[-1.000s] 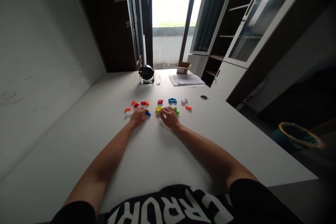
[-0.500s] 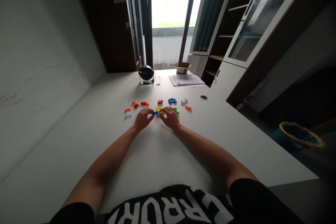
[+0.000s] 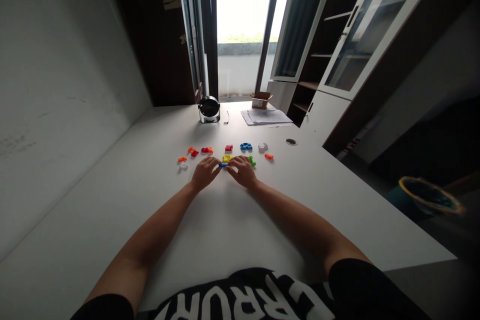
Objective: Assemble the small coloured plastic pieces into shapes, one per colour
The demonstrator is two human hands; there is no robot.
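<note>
Since a second ago, a blue plastic piece (image 3: 223, 165) has shifted right across the white worktop (image 3: 225, 225), with the left hand (image 3: 204, 172) following it. Both forearms reach out low over the worktop, bringing the hands together with the blue piece between them, just beside a yellow piece (image 3: 226, 158). The left grip looks closed on the blue piece's left end; the right hand (image 3: 243, 171) curls down at its other end, but whether that grip is clamped is too small to tell. A green piece (image 3: 251, 162) lies just past the right hand, and a white piece (image 3: 183, 166) and an orange piece (image 3: 182, 159) lie off to the left. Farther away, a blue cluster (image 3: 246, 146) and a red piece (image 3: 228, 148) sit in the row ahead, with a round desk fan (image 3: 209, 110) and papers (image 3: 266, 117) beyond.
</note>
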